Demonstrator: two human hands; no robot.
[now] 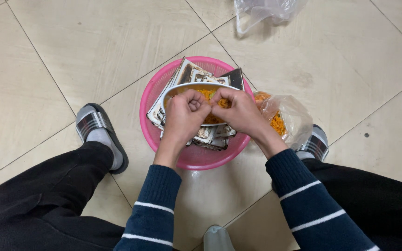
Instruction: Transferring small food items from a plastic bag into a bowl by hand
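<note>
- striped sleeves are seen nearest; both fists are clenched knuckle to knuckle.
- left hand and right hand pinch something hidden, perhaps film, above the white bowl.
- orange food lies just beyond the fingertips; a sudden tear could scatter it into the pink basket.

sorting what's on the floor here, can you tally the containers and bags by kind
pink basket: 1
white bowl of orange food, under the left hand and right hand: 1
clear plastic bags: 2
total: 4
</note>
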